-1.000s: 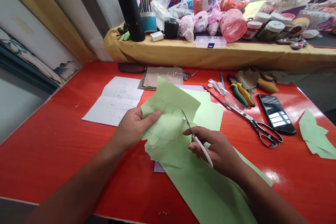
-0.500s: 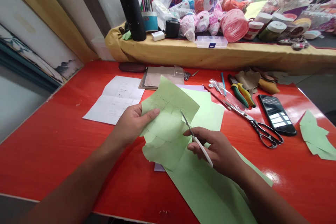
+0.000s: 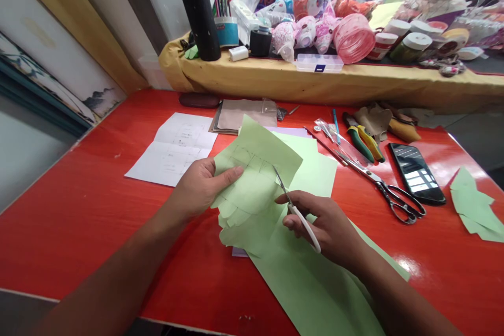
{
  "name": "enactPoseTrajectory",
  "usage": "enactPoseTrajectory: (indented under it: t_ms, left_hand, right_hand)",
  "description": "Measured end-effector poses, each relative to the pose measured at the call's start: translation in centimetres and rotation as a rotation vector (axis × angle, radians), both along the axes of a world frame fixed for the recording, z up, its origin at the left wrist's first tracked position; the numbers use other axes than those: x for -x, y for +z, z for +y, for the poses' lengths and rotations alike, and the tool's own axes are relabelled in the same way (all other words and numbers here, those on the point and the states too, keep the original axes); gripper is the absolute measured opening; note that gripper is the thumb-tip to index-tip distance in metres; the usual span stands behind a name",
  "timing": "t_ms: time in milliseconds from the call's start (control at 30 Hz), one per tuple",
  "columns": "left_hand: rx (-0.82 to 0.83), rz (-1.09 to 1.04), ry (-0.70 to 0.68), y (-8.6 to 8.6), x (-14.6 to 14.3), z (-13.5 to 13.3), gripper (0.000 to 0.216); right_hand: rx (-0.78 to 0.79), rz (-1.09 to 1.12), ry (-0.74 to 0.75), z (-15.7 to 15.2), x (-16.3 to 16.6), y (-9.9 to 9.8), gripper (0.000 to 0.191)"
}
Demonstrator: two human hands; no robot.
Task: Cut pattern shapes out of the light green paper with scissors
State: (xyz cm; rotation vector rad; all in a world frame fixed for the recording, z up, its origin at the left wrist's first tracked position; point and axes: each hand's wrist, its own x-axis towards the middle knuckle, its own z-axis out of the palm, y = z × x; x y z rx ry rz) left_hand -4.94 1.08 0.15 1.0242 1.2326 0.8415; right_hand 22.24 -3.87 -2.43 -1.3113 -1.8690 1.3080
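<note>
A light green sheet of paper (image 3: pixel 262 155) with pencil lines is pinched in my left hand (image 3: pixel 202 184), thumb on top. Its lower part is partly cut and hangs in scalloped flaps. My right hand (image 3: pixel 326 226) grips small white-handled scissors (image 3: pixel 305 227), fingers in the handle. Their blades point up and left, at the sheet's right part near the pencil lines. Under both hands lie larger green sheets (image 3: pixel 303 278) on the red table (image 3: pixel 79 220). How far the blades are parted is hard to make out.
Left of the sheets lies a folded white paper (image 3: pixel 173 147) with writing. To the right are large metal shears (image 3: pixel 386 189), pliers (image 3: pixel 362 142), a black phone (image 3: pixel 417 173) and green paper pieces (image 3: pixel 476 205). A cloth-covered ledge (image 3: pixel 252 76) behind carries jars and craft items.
The green sheet and my left hand have shifted slightly right, and the lower flaps hang a little differently. The scissors stay at nearly the same spot on the paper.
</note>
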Motion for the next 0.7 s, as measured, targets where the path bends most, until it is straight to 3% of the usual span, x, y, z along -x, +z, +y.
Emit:
enactPoseTrajectory:
  t_ms: [700]
  left_hand:
    - [0.007, -0.03, -0.015, 0.04, 0.05, -0.03, 0.042]
  right_hand:
    - [0.02, 0.023, -0.016, -0.09, 0.01, 0.05, 0.052]
